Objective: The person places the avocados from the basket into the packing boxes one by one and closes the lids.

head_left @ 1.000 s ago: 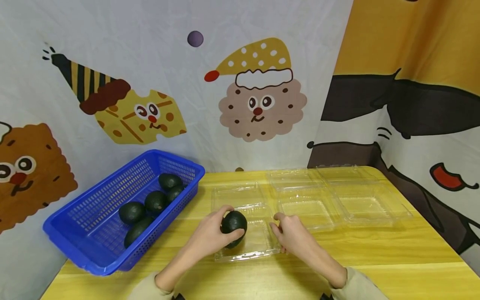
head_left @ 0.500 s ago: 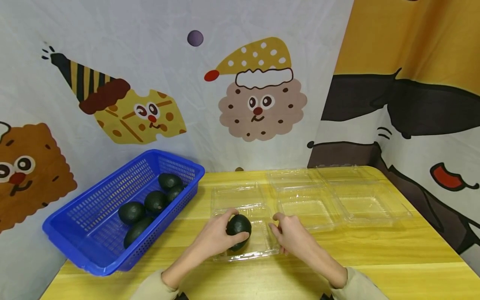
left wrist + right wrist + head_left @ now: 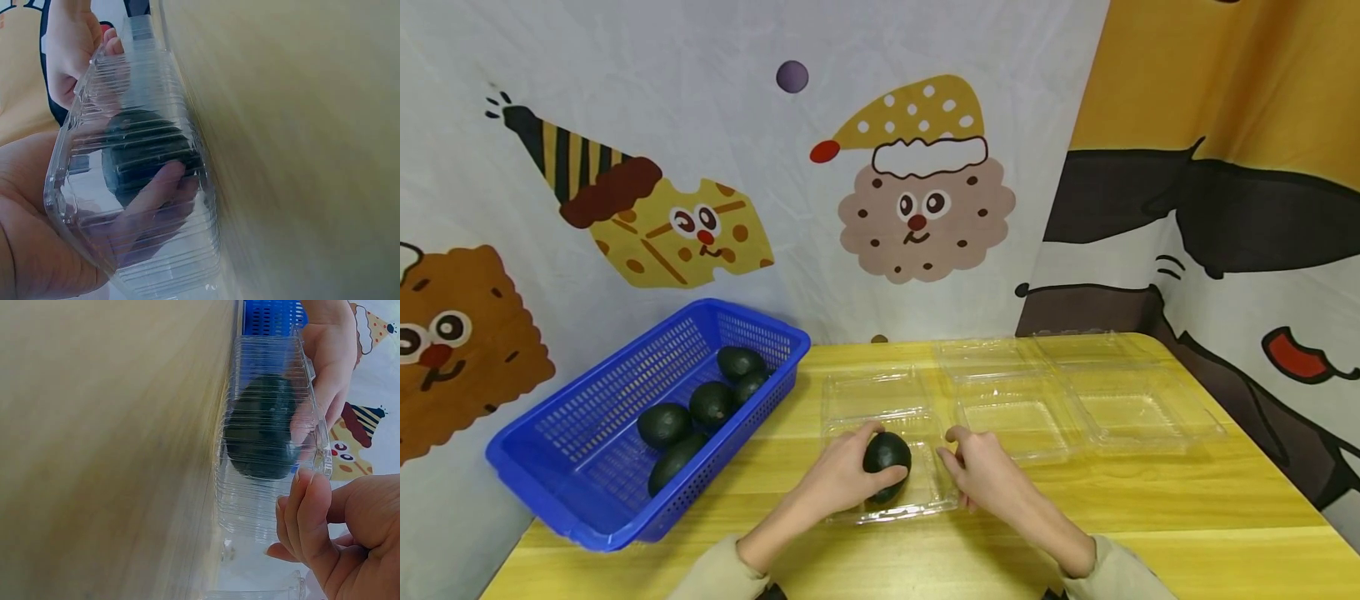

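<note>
A dark green avocado (image 3: 887, 458) is inside the near base of an open, clear plastic clamshell container (image 3: 925, 479). My left hand (image 3: 846, 473) grips it from the left, thumb on the near side and fingers on the far side. Through the ribbed wall, the right wrist view shows the avocado (image 3: 262, 428) low in the base; whether it touches the bottom I cannot tell. At the container's right rim, my right hand (image 3: 988, 471) holds the edge, its fingertips against the outer wall in the right wrist view. The hinged lid (image 3: 876, 392) lies open behind.
On the left stands a blue perforated basket (image 3: 572, 492) with several avocados (image 3: 711, 404) at its right side. Two more open clear containers lie on the wooden table to the right, a nearer one (image 3: 1011, 421) and a farther one (image 3: 1123, 412). A cartoon-printed cloth (image 3: 820, 250) hangs behind.
My left hand has moved right and slightly down with the avocado, from the container's left side toward its middle. The right hand has stayed at the rim.
</note>
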`<state>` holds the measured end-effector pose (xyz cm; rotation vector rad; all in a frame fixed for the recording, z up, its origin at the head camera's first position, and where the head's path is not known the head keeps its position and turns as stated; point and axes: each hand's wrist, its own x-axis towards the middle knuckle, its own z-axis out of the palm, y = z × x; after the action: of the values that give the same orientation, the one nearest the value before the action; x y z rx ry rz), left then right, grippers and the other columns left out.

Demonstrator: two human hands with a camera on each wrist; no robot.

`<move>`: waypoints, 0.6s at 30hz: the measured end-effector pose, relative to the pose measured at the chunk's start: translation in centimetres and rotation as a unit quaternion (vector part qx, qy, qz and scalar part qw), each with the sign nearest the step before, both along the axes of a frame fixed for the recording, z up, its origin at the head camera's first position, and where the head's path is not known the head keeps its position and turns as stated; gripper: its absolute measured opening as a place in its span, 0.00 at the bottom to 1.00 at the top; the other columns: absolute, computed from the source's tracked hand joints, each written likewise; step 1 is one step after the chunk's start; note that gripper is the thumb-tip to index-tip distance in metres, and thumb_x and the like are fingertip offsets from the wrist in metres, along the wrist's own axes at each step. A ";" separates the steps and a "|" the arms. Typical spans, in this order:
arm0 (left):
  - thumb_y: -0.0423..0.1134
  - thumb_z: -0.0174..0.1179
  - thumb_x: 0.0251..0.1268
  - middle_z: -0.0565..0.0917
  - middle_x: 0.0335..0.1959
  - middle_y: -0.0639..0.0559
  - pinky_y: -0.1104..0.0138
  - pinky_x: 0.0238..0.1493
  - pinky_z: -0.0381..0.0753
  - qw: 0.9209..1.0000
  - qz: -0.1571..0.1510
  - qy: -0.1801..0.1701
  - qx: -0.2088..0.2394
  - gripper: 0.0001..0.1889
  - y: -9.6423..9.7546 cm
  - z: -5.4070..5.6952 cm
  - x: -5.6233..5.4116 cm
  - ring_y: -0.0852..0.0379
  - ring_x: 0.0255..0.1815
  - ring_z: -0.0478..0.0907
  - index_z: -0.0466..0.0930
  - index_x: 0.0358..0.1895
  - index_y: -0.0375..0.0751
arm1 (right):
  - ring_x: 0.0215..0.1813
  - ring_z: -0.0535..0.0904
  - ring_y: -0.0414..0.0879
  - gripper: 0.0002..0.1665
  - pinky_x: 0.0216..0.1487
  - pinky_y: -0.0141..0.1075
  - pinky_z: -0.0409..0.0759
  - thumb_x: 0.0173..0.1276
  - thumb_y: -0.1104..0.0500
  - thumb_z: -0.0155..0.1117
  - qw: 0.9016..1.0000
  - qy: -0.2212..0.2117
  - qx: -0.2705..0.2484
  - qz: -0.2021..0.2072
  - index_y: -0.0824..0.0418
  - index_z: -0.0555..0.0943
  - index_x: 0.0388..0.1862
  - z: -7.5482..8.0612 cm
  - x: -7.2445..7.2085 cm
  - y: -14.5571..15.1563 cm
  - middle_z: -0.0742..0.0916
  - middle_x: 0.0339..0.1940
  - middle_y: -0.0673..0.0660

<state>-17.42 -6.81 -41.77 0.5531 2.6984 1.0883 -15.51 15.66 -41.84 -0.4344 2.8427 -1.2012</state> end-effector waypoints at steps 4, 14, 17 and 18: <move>0.56 0.68 0.64 0.79 0.57 0.33 0.49 0.42 0.84 1.000 -0.006 -0.012 -0.001 0.37 0.2 0.0 -0.1 0.38 0.51 0.81 0.69 0.69 0.37 | 0.08 0.73 0.37 0.17 0.10 0.33 0.75 0.75 0.68 0.58 1.000 -0.005 0.000 0.001 0.81 0.74 0.56 0.0 0.0 0.1 0.79 0.13 0.48; 0.58 0.67 0.65 0.78 0.56 0.33 0.48 0.42 0.83 0.999 -0.027 -0.036 -0.002 0.38 0.8 0.1 -0.1 0.40 0.50 0.81 0.67 0.71 0.40 | 0.08 0.73 0.37 0.17 0.10 0.33 0.75 0.75 0.68 0.58 1.000 -0.004 0.000 0.002 0.81 0.74 0.56 0.1 0.0 0.1 0.79 0.13 0.47; 0.58 0.66 0.65 0.77 0.58 0.33 0.47 0.43 0.83 0.998 -0.030 -0.047 -0.001 0.39 1.0 0.2 -0.1 0.39 0.51 0.81 0.66 0.72 0.40 | 0.08 0.73 0.37 0.17 0.10 0.33 0.75 0.75 0.68 0.58 1.000 -0.006 -0.001 0.001 0.81 0.74 0.56 0.2 0.0 0.1 0.79 0.14 0.47; 0.58 0.66 0.65 0.77 0.58 0.33 0.46 0.44 0.83 0.998 -0.031 -0.048 -0.001 0.39 1.1 0.2 -0.1 0.39 0.52 0.80 0.66 0.72 0.40 | 0.08 0.73 0.37 0.17 0.10 0.33 0.75 0.75 0.68 0.59 1.000 -0.005 -0.002 0.002 0.81 0.74 0.55 0.2 0.0 0.1 0.79 0.13 0.47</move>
<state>-17.56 -5.71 -41.59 0.5648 2.5824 1.0686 -15.46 15.75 -41.67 -0.4317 2.8302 -1.2061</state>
